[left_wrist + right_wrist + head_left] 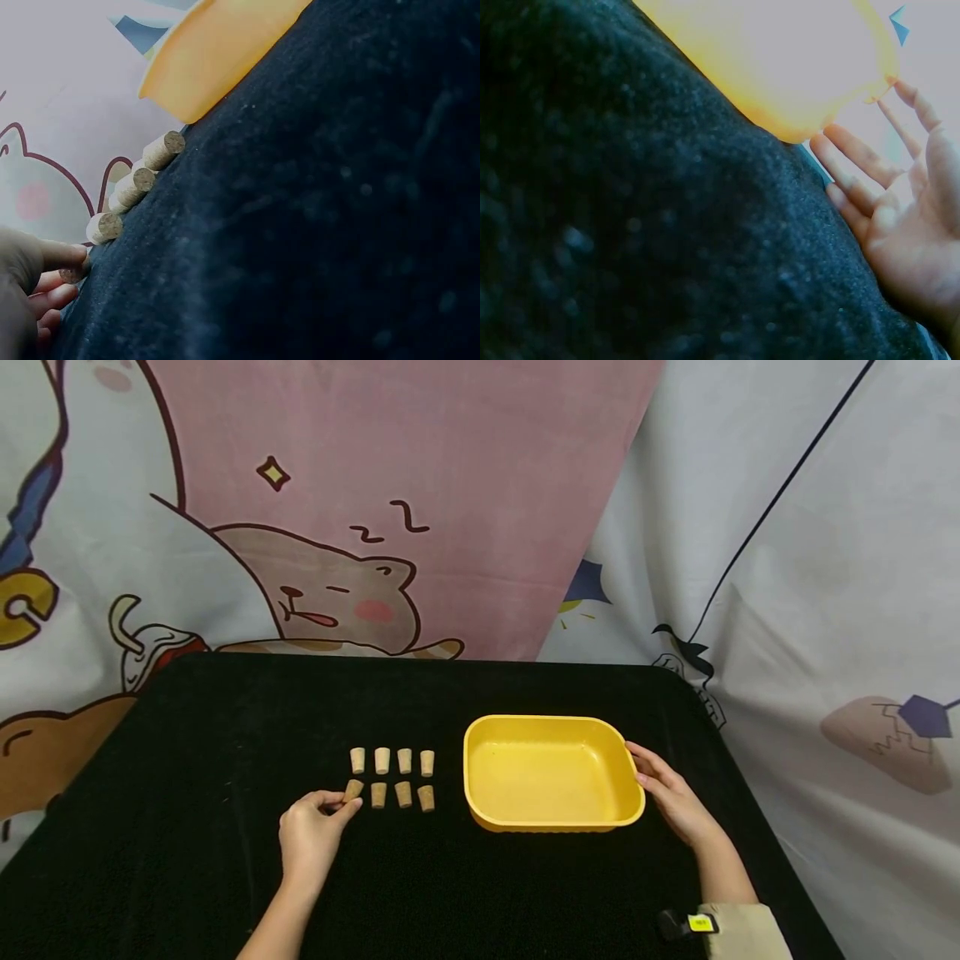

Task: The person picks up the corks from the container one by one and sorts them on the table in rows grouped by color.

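Small tan corks lie in two short rows on the black cloth. Between thumb and fingers, my left hand [311, 833] pinches the tilted cork [353, 790] at the left end of the near row. Beside it stands another near-row cork [378, 795]; behind is a far-row cork [357, 761]. In the left wrist view, the pinched cork [73, 273] is partly hidden by the fingers. To the right sits a yellow rectangular tub [555, 825] with nothing in it. My right hand [675, 797] touches the tub's right end, its fingers mostly straight in the right wrist view.
A black cloth [225, 735] covers the table. Behind it hangs a printed curtain [480, 460] with cartoon animals, and its pale folds [825, 610] run along the right side. A small black device with a yellow label [701, 923] is at the right sleeve.
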Available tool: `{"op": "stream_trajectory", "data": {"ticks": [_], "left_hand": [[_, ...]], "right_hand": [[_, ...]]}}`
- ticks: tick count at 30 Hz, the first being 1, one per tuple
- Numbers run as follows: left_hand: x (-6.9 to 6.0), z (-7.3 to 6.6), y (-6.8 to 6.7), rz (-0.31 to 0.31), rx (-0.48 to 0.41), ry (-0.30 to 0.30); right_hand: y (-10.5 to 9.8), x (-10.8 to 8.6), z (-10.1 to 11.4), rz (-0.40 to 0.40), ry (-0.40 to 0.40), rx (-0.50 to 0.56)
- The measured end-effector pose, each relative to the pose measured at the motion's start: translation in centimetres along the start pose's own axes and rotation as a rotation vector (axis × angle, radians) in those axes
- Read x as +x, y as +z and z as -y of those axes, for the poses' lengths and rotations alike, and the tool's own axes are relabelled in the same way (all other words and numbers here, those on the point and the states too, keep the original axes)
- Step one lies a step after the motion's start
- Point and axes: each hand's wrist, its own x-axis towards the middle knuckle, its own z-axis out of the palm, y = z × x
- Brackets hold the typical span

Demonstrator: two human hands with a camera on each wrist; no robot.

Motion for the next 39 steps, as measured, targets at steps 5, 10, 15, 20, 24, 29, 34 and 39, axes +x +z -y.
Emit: {"op": "stream_trajectory", "data": {"ticks": [5, 10, 15, 20, 24, 29, 34, 39], "left_hand": [[-0.1, 0.1, 0.3, 0.002, 0.021, 0.005], [-0.1, 0.0, 0.6, 0.003, 0.043, 0.013], [-0.1, -0.2, 0.5, 0.017, 0.056, 0.007], [-0.1, -0.4, 0.1, 0.039, 0.065, -0.010], [0.1, -0.5, -0.3, 0.067, 0.041, -0.033], [0.4, -0.9, -0.8, 0.102, -0.010, -0.037], [0.4, -1.5, -1.4, 0.139, -0.026, -0.044], [0.5, -2.1, -2.1, 0.183, -0.040, -0.039]], "right_hand": [[-0.2, -0.1, 0.0, 0.023, -0.022, 0.012], [-0.2, -0.3, 0.1, 0.005, -0.020, 0.015], [-0.2, -0.4, 0.0, 0.004, -0.025, 0.014], [-0.2, -0.2, -0.2, 0.023, -0.037, 0.012], [-0.1, -0.3, 0.0, 0.003, -0.009, 0.003], [-0.2, -0.5, 0.5, -0.025, 0.016, -0.048], [-0.3, -0.7, 1.3, -0.039, 0.037, -0.126], [-0.6, -0.9, 2.6, -0.072, 0.049, -0.199]]}}
